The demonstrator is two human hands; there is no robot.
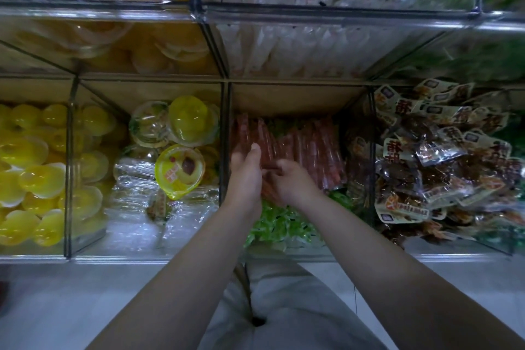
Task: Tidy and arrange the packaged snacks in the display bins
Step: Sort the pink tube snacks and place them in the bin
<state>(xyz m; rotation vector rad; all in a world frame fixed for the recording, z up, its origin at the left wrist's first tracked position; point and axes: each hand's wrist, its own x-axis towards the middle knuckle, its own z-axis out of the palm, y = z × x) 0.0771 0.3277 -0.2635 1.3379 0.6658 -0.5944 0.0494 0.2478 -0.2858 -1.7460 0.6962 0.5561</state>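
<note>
Where both hands are working: the middle bin [298, 99], among red snack packets [312, 148] standing in a row at its back.
Left hand [245, 176]: fingers are lying straight, pressing against the packets' left side.
Right hand [289, 183]: fingers are curling round a few packets, gripping them.
Green packets [272, 224]: lying at the bin's front, under both wrists.
Neighbouring bins: yellow jelly cups [181, 170] sitting left, brown packets [426, 167] right.

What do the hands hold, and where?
The red snack sticks, at their near end: right hand curls its fingers round them, left hand presses their side.
</note>
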